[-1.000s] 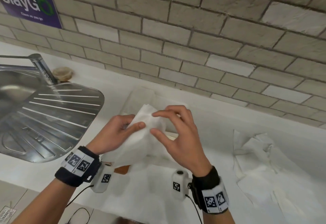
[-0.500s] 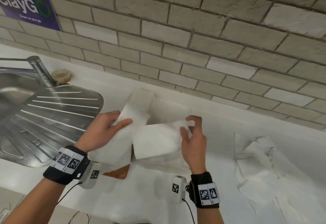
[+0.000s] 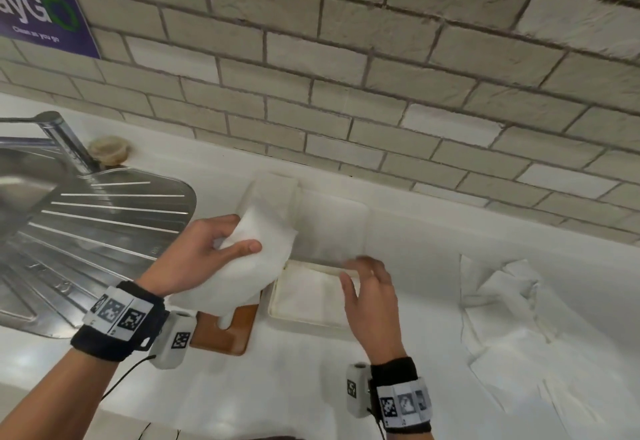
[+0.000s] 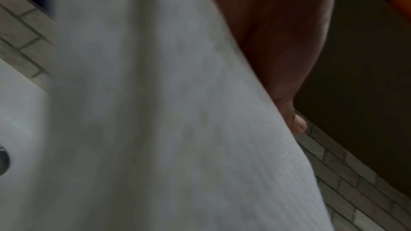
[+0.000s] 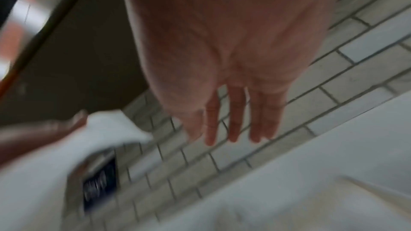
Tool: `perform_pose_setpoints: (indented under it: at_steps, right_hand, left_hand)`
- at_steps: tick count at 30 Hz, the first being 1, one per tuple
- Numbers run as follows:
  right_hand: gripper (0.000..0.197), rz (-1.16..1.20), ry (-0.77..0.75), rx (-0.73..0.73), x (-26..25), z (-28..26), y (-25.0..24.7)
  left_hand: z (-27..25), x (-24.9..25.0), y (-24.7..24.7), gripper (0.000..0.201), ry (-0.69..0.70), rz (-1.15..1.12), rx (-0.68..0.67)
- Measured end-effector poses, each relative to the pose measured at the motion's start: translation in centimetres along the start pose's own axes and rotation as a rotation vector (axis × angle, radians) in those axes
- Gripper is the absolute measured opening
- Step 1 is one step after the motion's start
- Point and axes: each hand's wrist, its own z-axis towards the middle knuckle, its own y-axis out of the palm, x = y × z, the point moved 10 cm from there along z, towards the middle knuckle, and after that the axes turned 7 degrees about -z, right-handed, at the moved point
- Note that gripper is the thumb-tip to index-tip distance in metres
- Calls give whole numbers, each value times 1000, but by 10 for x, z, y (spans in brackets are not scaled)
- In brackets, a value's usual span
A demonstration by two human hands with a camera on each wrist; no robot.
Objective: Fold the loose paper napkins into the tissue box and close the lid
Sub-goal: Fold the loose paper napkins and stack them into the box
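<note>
At the far left a steel sink drainboard (image 3: pixel 86 228) runs up to the white table (image 3: pixel 415 252), below a brick wall with a purple sign (image 3: pixel 38 20). Next comes the left hand (image 3: pixel 204 252), thumb and fingers curled round a folded paper napkin (image 3: pixel 263 231) held in the air above a brown wooden board (image 3: pixel 228 332); in the left wrist view the white sheet fills most of the frame. Just right of it sits the tissue box (image 3: pixel 277 308), open, with folded white paper already lying flat inside, and what looks like its pale lid (image 3: pixel 332 217) standing up behind it against the wall — I cannot tell whether the lid is hinged or only leaning. The right hand (image 3: pixel 370 290) hovers over the box's right half, fingers relaxed and slightly parted, holding nothing; the right wrist view shows them straight. Farthest right, a heap of loose napkins (image 3: pixel 512 318) lies rumpled on the table, well apart from the box.

The risks, as I judge them: the held napkin hangs limp, so it could unfold or snag the box rim on the way down and land bunched. With so many sheets still outside, a careless stack may rise above the rim — then the lid would not shut flat.
</note>
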Motion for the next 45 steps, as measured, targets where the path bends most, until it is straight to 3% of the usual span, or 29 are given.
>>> perform_pose_setpoints:
  at_steps: [2,4,6,8,10,12,17,21,27,30,31,33,35,36,39,41,45]
  right_hand:
    - [36,302,-142,-60,-49,11,-28]
    - [53,473,-173,-283,-91,20,-32]
    - [44,498,-207,-373,-115,27,-31]
    - [27,570,-234,-300,-119,35,-42]
    - [23,654,-179,-208,-100,41,-47]
    - [21,674,-59,-99,-63,42,-43]
    - [29,410,273,165,33,16,-12]
    - [29,253,305,39,53,-7,31]
    - [29,281,357,20,55,-1,30]
    - [37,127,387,-141,54,-9,46]
    - [43,22,362,-151,51,-11,42]
    - [50,-49,250,-27,34,-8,12]
    - [52,164,99,71,1,-4,-28]
    - [55,335,21,36,-20,-2,-41]
    - [73,577,-106,-242,-71,1,-44]
    - [64,591,-46,-275,-65,3,-42]
    - [40,660,195,-17,5,1,-53]
  left_hand:
    - [3,11,17,16,43,-23,-77]
    - [7,19,37,15,84,-22,-173]
    - [10,27,51,22,149,37,-238]
    - [13,32,50,31,192,111,-223]
    - [15,32,32,33,177,150,-139]
    - [12,30,8,25,163,195,-43]
    - [1,19,-42,7,117,337,133]
    - [-2,13,-53,7,61,296,222]
    - [-2,29,-33,8,96,188,205]
    - [0,39,-22,10,106,125,177]
    - [0,43,-16,10,111,101,157]
    - [1,55,-3,10,132,61,101]
    - [1,68,14,9,150,8,32]
    - [2,76,25,9,161,-16,-4]
    - [7,101,50,10,237,-71,-68]
    - [10,110,51,13,295,-117,18]
    - [7,81,37,25,278,-114,316]
